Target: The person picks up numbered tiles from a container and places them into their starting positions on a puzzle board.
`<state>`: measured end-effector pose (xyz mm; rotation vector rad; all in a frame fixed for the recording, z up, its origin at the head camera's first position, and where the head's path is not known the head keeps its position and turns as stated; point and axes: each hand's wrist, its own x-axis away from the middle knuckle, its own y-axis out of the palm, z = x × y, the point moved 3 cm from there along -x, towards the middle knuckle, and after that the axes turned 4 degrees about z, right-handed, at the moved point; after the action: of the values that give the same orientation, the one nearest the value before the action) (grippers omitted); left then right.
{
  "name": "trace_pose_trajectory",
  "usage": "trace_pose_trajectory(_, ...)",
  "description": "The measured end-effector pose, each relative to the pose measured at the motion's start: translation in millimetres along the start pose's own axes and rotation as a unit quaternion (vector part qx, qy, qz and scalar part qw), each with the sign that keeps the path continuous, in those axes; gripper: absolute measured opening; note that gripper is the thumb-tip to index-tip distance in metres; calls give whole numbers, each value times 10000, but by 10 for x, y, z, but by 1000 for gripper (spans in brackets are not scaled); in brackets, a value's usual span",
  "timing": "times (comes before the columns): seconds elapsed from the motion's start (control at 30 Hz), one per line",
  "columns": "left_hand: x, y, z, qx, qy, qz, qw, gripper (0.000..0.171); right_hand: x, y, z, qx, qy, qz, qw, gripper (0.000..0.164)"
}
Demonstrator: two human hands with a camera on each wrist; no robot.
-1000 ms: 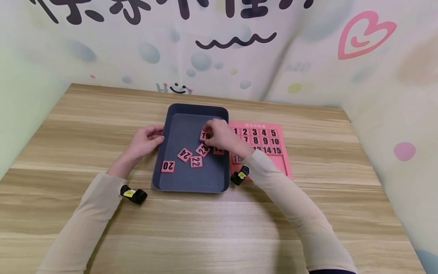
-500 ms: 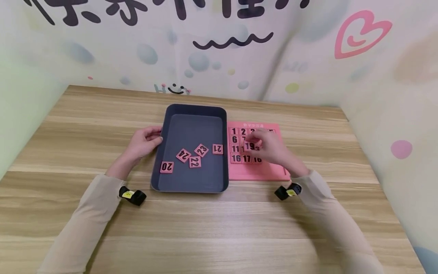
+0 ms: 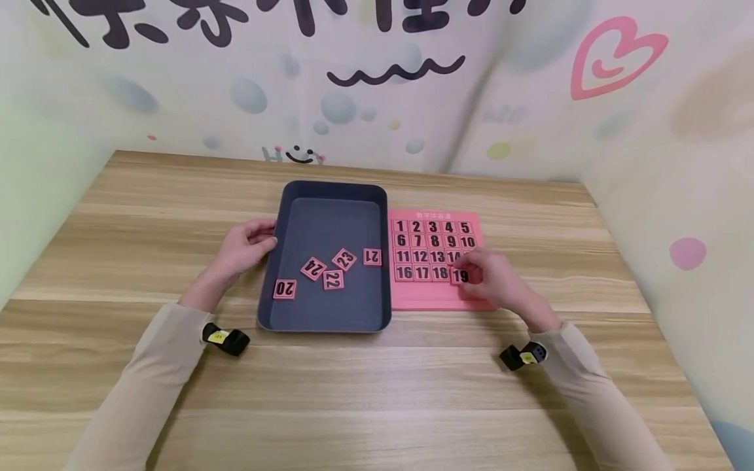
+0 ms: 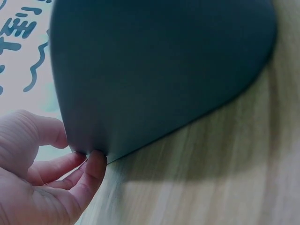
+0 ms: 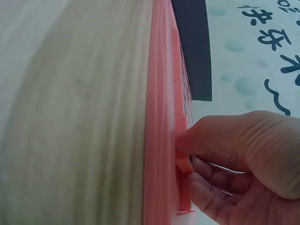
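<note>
My right hand [image 3: 491, 281] pinches a pink number tile marked 19 [image 3: 460, 276] between thumb and fingers. The tile sits at the fourth row of the pink number puzzle board [image 3: 436, 297], right of tile 18 [image 3: 440, 273]. In the right wrist view the tile [image 5: 184, 163] shows tilted against the board's edge [image 5: 159, 140]. My left hand [image 3: 238, 252] holds the left side of a dark grey tray [image 3: 324, 317], thumb and fingers at its wall. The left wrist view shows the fingertips [image 4: 97, 161] on the tray's outer side [image 4: 154, 75].
Loose tiles lie in the tray: 20 [image 3: 285, 289], 24 [image 3: 313, 268], 22 [image 3: 332, 280], 23 [image 3: 344, 259] and 21 [image 3: 372, 257]. Rows 1 to 18 fill the board's upper part. The tray's right side adjoins the board. A printed wall covering [image 3: 365, 85] stands behind the wooden table [image 3: 353, 405].
My right hand has lifted tile 19 out of the tray and carried it right to the board's fourth row. My left hand stays at the tray.
</note>
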<state>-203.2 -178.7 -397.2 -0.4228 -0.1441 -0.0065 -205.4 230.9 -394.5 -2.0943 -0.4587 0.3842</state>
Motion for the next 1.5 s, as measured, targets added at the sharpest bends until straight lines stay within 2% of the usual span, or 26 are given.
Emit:
trace_pose_trajectory(0.17, 9, 0, -15, 9, 22, 14, 10000, 43, 5, 32, -9, 75, -30, 195, 9998, 22)
trace_pose_trajectory(0.3, 16, -1, -16, 30, 59, 31, 10000, 43, 2, 38, -21, -7, 104, 337, 9994, 18)
trace_pose_trajectory(0.57, 6, -7, -14, -8, 82, 17, 10000, 43, 4, 20, -24, -32, 307, 302, 9991, 18)
trace_pose_trajectory(0.73, 10, 0, -4, 4, 92, 15, 10000, 43, -64, -55, -96, 111, 166, 356, 9992, 25)
trace_pose_trajectory(0.93, 24, -4, -1, 56, 129, 66, 9999, 42, -288, -51, -432, -239, -339, 219, 9989, 30)
trace_pose_trajectory(1.33, -3, -2, -13, 113, 156, 99, 9998, 42, -722, 255, -1316, -778, -1143, -221, 9902, 28)
trace_pose_trajectory(1.5, 8, 1, -6, 128, 163, 84, 9998, 43, -862, 406, -1586, -980, -1546, -369, 9824, 27)
